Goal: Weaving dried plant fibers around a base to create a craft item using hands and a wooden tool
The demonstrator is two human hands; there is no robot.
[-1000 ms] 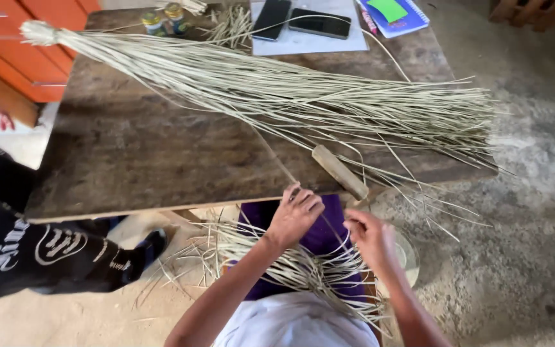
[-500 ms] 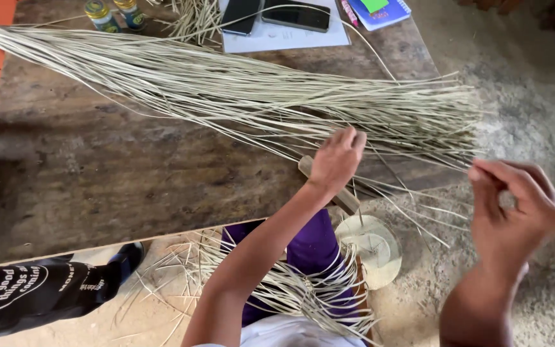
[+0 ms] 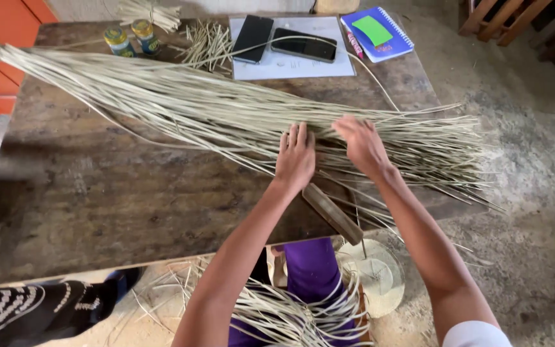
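Your left hand lies flat, fingers straight and loose, on the long bundle of pale straw strips, your right hand spread open beside it, neither gripping, while the bundle stretches slantwise across the dark wooden table, tied at the far-left end, fanning right.

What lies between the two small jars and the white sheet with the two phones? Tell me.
In the head view, a small loose pile of short pale straw pieces lies on the dark wooden table between the two small jars and the white paper sheet.
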